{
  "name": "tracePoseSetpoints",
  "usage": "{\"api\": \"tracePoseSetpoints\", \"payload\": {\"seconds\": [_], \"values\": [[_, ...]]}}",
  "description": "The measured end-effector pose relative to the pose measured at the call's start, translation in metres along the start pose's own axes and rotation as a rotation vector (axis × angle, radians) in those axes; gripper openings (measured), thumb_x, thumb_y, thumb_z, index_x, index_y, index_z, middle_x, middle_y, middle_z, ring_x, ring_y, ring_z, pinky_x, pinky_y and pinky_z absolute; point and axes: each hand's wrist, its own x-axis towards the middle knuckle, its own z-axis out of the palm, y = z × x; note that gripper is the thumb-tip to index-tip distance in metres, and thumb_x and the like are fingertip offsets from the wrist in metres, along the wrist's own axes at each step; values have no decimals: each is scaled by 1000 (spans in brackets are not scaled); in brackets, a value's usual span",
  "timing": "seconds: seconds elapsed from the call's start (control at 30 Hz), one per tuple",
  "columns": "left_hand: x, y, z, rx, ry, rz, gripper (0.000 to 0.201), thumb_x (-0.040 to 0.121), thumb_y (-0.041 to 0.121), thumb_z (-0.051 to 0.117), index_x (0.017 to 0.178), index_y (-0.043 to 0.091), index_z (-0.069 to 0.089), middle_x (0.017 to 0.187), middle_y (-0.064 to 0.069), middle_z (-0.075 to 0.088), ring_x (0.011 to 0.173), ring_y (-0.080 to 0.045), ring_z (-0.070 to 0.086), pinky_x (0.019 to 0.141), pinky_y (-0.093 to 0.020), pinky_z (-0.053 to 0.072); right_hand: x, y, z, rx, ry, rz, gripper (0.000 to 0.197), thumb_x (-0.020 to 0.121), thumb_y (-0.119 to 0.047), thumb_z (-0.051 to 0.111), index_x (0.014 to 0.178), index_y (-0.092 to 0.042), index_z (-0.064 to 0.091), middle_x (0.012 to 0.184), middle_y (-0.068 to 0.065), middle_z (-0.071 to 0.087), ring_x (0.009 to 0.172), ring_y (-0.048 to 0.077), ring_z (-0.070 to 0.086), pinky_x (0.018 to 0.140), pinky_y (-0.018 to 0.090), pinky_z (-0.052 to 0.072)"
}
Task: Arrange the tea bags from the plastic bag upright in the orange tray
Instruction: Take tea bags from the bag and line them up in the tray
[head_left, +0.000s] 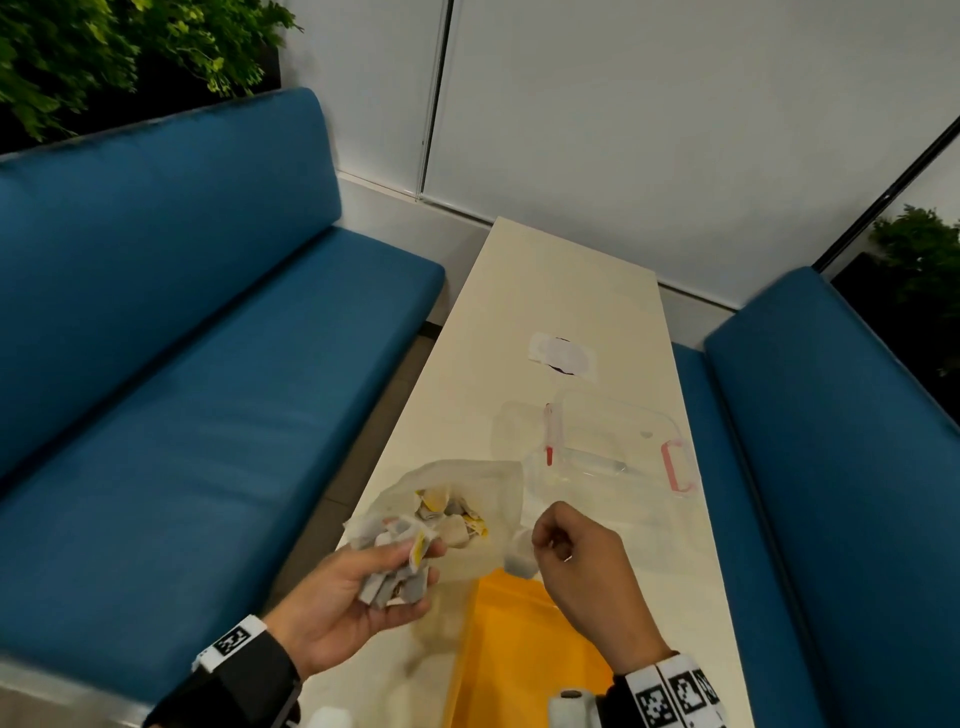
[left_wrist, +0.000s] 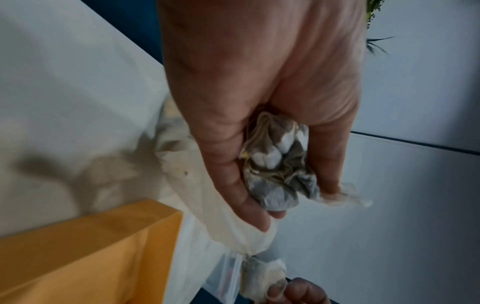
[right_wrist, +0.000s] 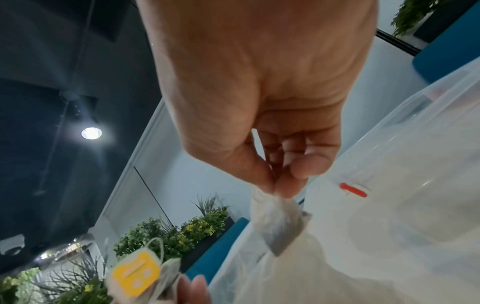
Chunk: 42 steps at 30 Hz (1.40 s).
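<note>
My left hand (head_left: 402, 574) grips a crumpled bunch of tea bags (head_left: 397, 579) with yellow tags, just left of the orange tray (head_left: 519, 654). The left wrist view shows the bunch (left_wrist: 278, 164) bundled between thumb and fingers. My right hand (head_left: 545, 551) pinches a single tea bag (head_left: 519, 558) by its top, hanging over the tray's far end. In the right wrist view thumb and forefinger (right_wrist: 275, 189) clamp that bag (right_wrist: 281, 228). The clear plastic bag (head_left: 462, 493) lies beyond the hands with several more tea bags inside.
A clear lidded container (head_left: 613, 447) with red latches stands past the tray on the narrow cream table (head_left: 545, 291). A white paper patch (head_left: 561, 353) lies farther back. Blue benches (head_left: 208, 364) flank the table on both sides.
</note>
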Motion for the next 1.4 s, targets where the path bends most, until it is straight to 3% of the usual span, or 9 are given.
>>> {"api": "tracePoseSetpoints", "payload": {"seconds": [0.1, 0.2, 0.33, 0.5, 0.67, 0.8, 1.03, 1.17, 1.4], "values": [[-5, -15, -5, 39, 19, -91, 67, 82, 12, 86, 138, -5, 54, 129, -26, 66, 91, -30, 70, 74, -47, 62, -7, 13, -1, -45, -70, 68, 33, 84, 2, 56, 86, -28, 69, 82, -13, 67, 81, 0, 61, 68, 9, 46], [-9, -23, -4, 89, -54, -168, 75, 71, 11, 91, 134, 2, 52, 134, -29, 62, 96, -34, 68, 77, -49, 60, -12, 23, -1, -118, -120, 90, 37, 86, 1, 54, 91, -33, 68, 93, -17, 68, 86, -2, 62, 69, 6, 45], [-13, -30, 1, 130, -142, -231, 72, 76, 10, 88, 134, 4, 46, 138, -29, 59, 99, -36, 65, 80, -51, 58, -19, 34, -3, -175, -115, 75, 26, 90, -9, 62, 89, -34, 69, 88, -17, 66, 79, -1, 61, 67, 8, 45], [-5, -40, 4, 368, -180, -354, 62, 83, 13, 84, 133, 4, 50, 139, -23, 61, 104, -33, 65, 96, -57, 51, -25, 51, -5, -247, -128, 12, 12, 92, -23, 66, 86, -33, 66, 98, -15, 53, 83, 5, 60, 75, 20, 52], [2, -47, 4, 502, -192, -459, 50, 81, 15, 87, 121, 9, 59, 121, -19, 67, 105, -32, 67, 103, -55, 48, -22, 65, 9, -314, -215, -4, 16, 95, -19, 58, 94, -35, 63, 92, -12, 59, 85, 6, 56, 74, 17, 45], [0, -50, 1, 508, -208, -496, 43, 85, 14, 84, 120, 11, 59, 116, -16, 67, 104, -29, 67, 99, -49, 53, -18, 69, 22, -326, -241, -18, 19, 94, -12, 54, 96, -31, 59, 95, -11, 59, 86, 5, 54, 68, 10, 37], [-13, -54, -8, 463, -246, -502, 27, 86, 10, 82, 110, 16, 70, 127, -19, 65, 98, -27, 69, 80, -36, 59, -11, 59, 50, -373, -353, -43, 25, 97, -8, 49, 107, -21, 68, 109, -1, 60, 102, 16, 57, 85, 26, 48], [-19, -59, -16, 445, -235, -485, 33, 84, 10, 83, 112, 13, 65, 112, -15, 66, 88, -22, 70, 70, -30, 58, -8, 47, 69, -386, -382, -90, 23, 98, -10, 53, 109, -20, 71, 110, 2, 60, 102, 20, 59, 84, 29, 49], [-28, -58, -25, 453, -237, -467, 32, 83, 13, 85, 109, 16, 67, 119, -15, 62, 92, -22, 68, 73, -30, 58, -9, 34, 95, -482, -355, -201, 19, 97, -20, 54, 106, -18, 71, 116, 1, 57, 108, 20, 57, 84, 30, 49]]}}
